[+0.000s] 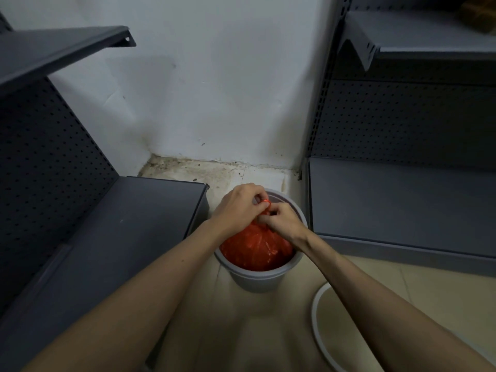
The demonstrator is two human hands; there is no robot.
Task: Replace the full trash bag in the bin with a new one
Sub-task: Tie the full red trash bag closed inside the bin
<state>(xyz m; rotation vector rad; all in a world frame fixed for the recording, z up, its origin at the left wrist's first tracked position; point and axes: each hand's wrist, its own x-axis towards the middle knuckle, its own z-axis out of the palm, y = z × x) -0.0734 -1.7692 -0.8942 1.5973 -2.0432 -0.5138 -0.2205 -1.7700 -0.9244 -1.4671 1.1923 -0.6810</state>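
Red trash bag (256, 247) sits inside the grey bin (257, 277); its gathered neck is pinched above the bin by left hand (239, 205) and right hand (281, 218), fingers curled tight. Thin plastic could be torn if the knot is yanked.

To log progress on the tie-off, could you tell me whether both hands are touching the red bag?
Touching. The head view shows the left hand and right hand pinching the gathered top of the red bag above the bin.
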